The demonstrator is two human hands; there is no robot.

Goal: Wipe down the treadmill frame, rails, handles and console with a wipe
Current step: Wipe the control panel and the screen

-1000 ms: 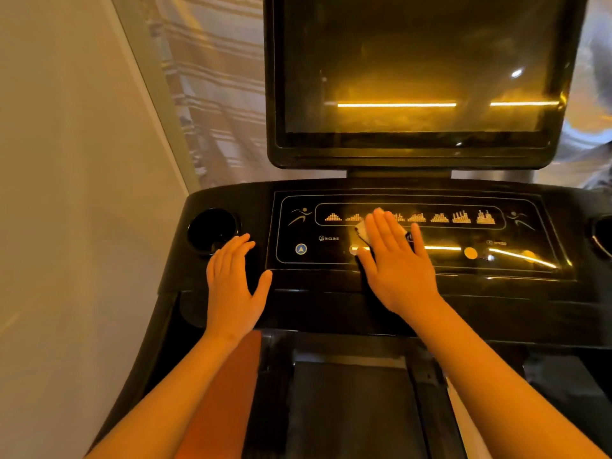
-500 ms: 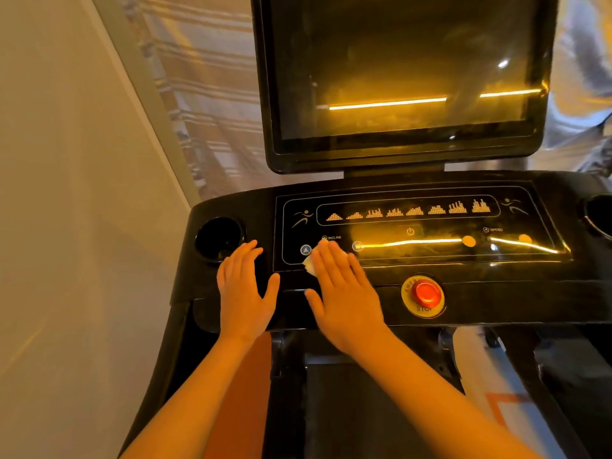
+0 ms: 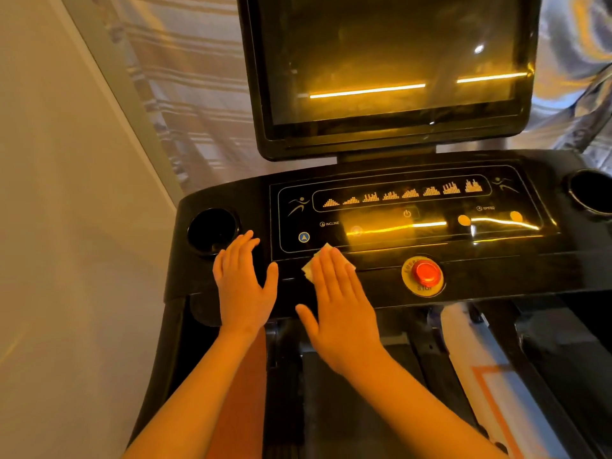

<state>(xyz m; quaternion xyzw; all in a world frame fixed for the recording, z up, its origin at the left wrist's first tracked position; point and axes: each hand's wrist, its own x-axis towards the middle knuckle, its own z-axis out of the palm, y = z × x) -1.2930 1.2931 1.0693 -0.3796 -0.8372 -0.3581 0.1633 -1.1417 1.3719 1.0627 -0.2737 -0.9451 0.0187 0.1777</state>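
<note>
Soft, light wipe [image 3: 310, 270], likely prone to bunching, pinned to console [image 3: 496, 258] under flat, close-fingered right hand [image 3: 341, 309]; left hand [image 3: 243, 286] rests flat.

A plain beige wall [image 3: 66, 226] rises left of the fingers [image 3: 236, 256] of the left hand [image 3: 245, 289]; beyond the fingertips hangs a striped curtain [image 3: 185, 94] (pale and bluish far to their right), all washed in warm amber light.
</note>
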